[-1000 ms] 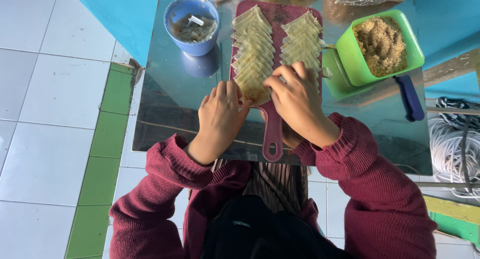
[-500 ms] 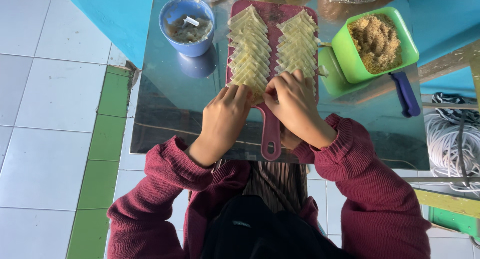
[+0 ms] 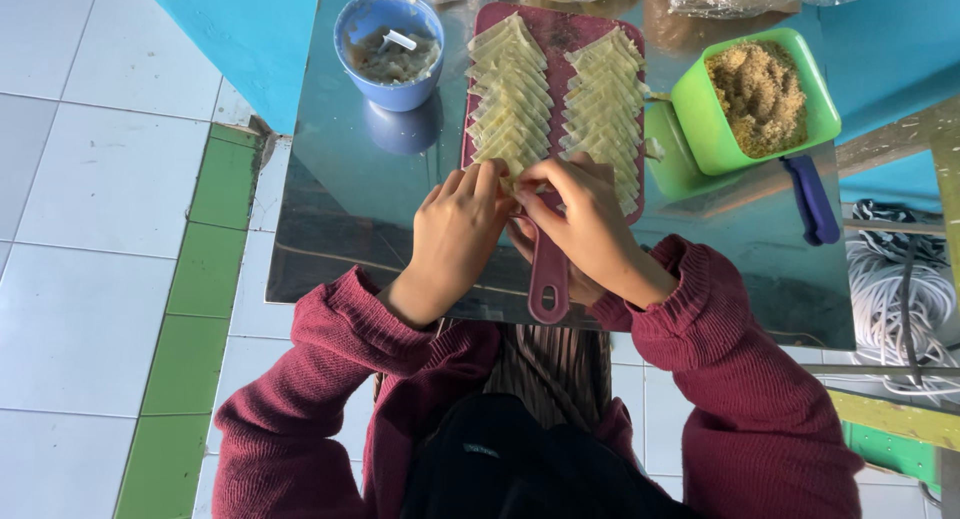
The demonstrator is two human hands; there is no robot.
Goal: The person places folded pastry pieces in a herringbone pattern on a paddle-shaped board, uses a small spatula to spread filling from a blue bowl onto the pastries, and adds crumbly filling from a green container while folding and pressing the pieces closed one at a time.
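Both the left hand (image 3: pixel 458 224) and the right hand (image 3: pixel 580 224) pinch one folded pastry wrapper (image 3: pixel 522 179) at the near end of the maroon cutting board (image 3: pixel 560 39), which lies on the shiny counter (image 3: pixel 330 209) between a blue bowl (image 3: pixel 390 49) and a green container (image 3: pixel 755 99).

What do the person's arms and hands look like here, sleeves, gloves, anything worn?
Both arms wear long sleeves of dark red ribbed knit, with snug ribbed cuffs ending at the wrists. The left hand and right hand are bare: no gloves, and no rings, watch or bracelets can be seen. No markings show on the sleeves.
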